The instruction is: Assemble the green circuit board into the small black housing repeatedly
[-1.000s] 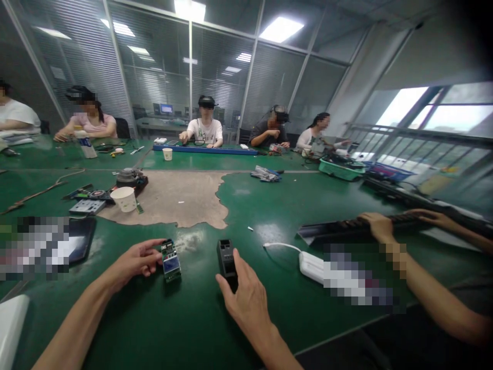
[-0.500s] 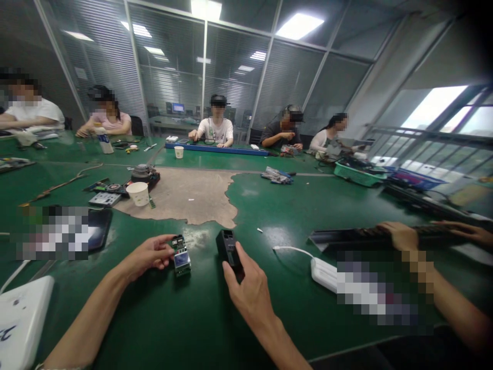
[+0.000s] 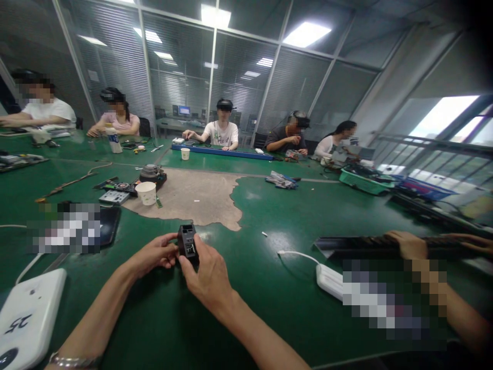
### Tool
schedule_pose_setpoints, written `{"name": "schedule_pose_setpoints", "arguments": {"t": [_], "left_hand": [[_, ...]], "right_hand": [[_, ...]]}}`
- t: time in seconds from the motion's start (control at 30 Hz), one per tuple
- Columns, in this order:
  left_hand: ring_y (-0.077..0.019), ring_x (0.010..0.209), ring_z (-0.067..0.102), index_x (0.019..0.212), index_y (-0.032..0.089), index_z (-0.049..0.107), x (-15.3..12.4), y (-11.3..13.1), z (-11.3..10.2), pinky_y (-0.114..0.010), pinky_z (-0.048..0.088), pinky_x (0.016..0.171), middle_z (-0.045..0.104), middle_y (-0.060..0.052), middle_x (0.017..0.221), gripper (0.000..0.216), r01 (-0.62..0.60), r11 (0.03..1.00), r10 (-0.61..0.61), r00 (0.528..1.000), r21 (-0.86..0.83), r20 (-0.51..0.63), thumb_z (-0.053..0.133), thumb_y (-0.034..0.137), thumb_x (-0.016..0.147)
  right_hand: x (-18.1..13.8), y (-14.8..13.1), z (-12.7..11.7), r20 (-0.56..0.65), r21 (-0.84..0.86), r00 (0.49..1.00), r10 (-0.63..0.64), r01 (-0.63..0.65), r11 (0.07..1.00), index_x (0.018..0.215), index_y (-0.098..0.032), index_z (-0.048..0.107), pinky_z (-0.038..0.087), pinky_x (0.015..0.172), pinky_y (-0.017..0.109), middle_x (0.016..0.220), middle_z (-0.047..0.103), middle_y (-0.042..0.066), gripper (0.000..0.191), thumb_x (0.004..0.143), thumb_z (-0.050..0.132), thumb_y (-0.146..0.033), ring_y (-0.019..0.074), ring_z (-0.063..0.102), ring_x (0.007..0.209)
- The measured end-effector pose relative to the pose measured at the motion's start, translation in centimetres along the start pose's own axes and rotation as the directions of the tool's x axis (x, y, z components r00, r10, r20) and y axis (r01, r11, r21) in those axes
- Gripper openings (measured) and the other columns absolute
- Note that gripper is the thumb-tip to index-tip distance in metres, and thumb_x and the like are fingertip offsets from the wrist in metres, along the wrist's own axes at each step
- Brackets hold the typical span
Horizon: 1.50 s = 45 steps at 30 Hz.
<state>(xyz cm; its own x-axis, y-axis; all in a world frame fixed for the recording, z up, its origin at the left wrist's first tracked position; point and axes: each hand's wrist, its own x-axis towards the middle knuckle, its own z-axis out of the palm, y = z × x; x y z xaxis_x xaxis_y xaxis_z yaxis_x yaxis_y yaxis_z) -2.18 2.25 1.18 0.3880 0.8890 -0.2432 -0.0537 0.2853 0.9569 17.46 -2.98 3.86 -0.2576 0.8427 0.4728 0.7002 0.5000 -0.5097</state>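
Note:
My right hand (image 3: pixel 208 272) grips a small black plastic housing (image 3: pixel 187 241) with rectangular openings in its upper face, thumb on the near side and fingers along the right. Close against the housing's left side is my left hand (image 3: pixel 157 253), its fingers curled in a pinch. The small circuit board with a square screen, seen in that hand half a second earlier, is now hidden behind or within the housing; I cannot tell which. Both hands are just above the green table (image 3: pixel 246 277).
A paper cup (image 3: pixel 146 193) and computer parts (image 3: pixel 114 197) lie on brown board (image 3: pixel 196 195). Left is a white numbered device (image 3: pixel 33 313); right, a white power bank (image 3: pixel 329 281). A co-worker's hand (image 3: pixel 410 244) rests on a long black part (image 3: pixel 358 248). People sit opposite.
My right hand has carried the black housing left to my left hand, over where the circuit board was. The board has gone out of sight. The view has shifted slightly.

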Motion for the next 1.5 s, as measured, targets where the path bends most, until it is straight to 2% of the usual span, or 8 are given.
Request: {"name": "schedule_pose_setpoints", "arguments": {"t": [0.2,0.37,0.47,0.8,0.97,1.17,1.33,1.5], "left_hand": [[-0.0104,0.056,0.059,0.137,0.020,0.038,-0.1,-0.3,-0.3,-0.019,0.047,0.050,0.064,-0.002,0.076,0.064,0.021,1.000,-0.021,1.000,0.020,-0.015,0.067,0.032,0.081],[-0.0126,0.054,0.061,0.143,0.018,0.030,-0.7,0.2,-0.7,-0.019,0.046,0.047,0.068,-0.006,0.076,0.072,0.110,0.990,-0.110,0.994,0.084,-0.006,0.063,0.042,0.083],[-0.0129,0.055,0.062,0.144,0.018,0.027,-0.9,0.3,-0.9,-0.020,0.046,0.048,0.069,-0.007,0.077,0.074,0.115,0.990,-0.114,0.993,0.086,-0.015,0.062,0.043,0.084],[-0.0121,0.058,0.062,0.141,0.019,0.034,-0.4,0.2,-0.4,-0.022,0.050,0.052,0.066,-0.005,0.082,0.069,0.086,0.993,-0.082,0.995,0.086,-0.053,0.063,0.044,0.084],[-0.0131,0.059,0.061,0.141,0.017,0.035,-0.4,0.6,0.0,-0.023,0.050,0.052,0.065,-0.004,0.078,0.071,0.094,0.990,-0.088,0.995,0.107,-0.057,0.064,0.046,0.082],[-0.0121,0.060,0.059,0.143,0.017,0.031,-0.2,0.5,0.0,-0.022,0.049,0.053,0.064,-0.004,0.078,0.073,0.105,0.989,-0.099,0.993,0.102,-0.062,0.063,0.045,0.084],[-0.0100,0.057,0.057,0.137,0.017,0.040,-0.1,0.5,0.0,-0.020,0.048,0.051,0.061,-0.001,0.075,0.068,0.083,0.995,-0.081,0.996,0.054,-0.036,0.068,0.041,0.080],[-0.0088,0.056,0.056,0.135,0.017,0.043,-0.1,0.5,0.0,-0.018,0.047,0.049,0.061,0.000,0.074,0.066,0.066,0.997,-0.065,0.997,0.033,-0.042,0.071,0.037,0.079]], "right_hand": [[-0.5,0.1,0.8,0.067,-0.047,0.998,0.000,0.004,0.999,0.135,-0.011,0.042,0.049,0.085,0.038,0.109,0.063,0.015,0.058,0.086,0.055,-0.039,0.0271,0.060,0.097],[-1.1,0.2,0.8,0.117,-0.098,0.993,0.015,-0.003,0.995,0.137,-0.012,0.039,0.050,0.081,0.039,0.108,0.063,0.014,0.059,0.086,0.055,-0.038,0.0273,0.061,0.094],[-1.3,0.2,1.0,0.117,-0.125,0.993,0.002,0.013,0.992,0.137,-0.013,0.039,0.050,0.081,0.040,0.112,0.061,0.015,0.059,0.086,0.054,-0.039,0.0277,0.059,0.097],[-1.2,-0.1,0.9,0.092,-0.123,0.996,-0.013,0.024,0.992,0.136,-0.014,0.041,0.049,0.086,0.043,0.130,0.051,0.018,0.058,0.087,0.055,-0.040,0.0298,0.052,0.110],[-1.1,0.0,0.9,0.106,-0.100,0.994,0.005,0.006,0.995,0.128,-0.015,0.049,0.048,0.088,0.042,0.126,0.054,0.015,0.049,0.087,0.055,-0.040,0.0286,0.054,0.108],[-1.3,0.0,1.0,0.126,-0.108,0.992,0.010,0.003,0.994,0.132,-0.013,0.044,0.049,0.087,0.043,0.127,0.052,0.018,0.056,0.086,0.057,-0.041,0.0302,0.053,0.109],[-1.3,0.0,1.2,0.142,-0.107,0.989,0.030,-0.015,0.994,0.136,-0.013,0.040,0.050,0.084,0.041,0.115,0.058,0.015,0.056,0.088,0.054,-0.037,0.0274,0.057,0.101],[-1.6,0.2,1.6,0.156,-0.079,0.986,0.057,-0.045,0.996,0.138,-0.013,0.036,0.052,0.078,0.038,0.116,0.057,0.015,0.057,0.089,0.053,-0.035,0.0255,0.061,0.094]]}}
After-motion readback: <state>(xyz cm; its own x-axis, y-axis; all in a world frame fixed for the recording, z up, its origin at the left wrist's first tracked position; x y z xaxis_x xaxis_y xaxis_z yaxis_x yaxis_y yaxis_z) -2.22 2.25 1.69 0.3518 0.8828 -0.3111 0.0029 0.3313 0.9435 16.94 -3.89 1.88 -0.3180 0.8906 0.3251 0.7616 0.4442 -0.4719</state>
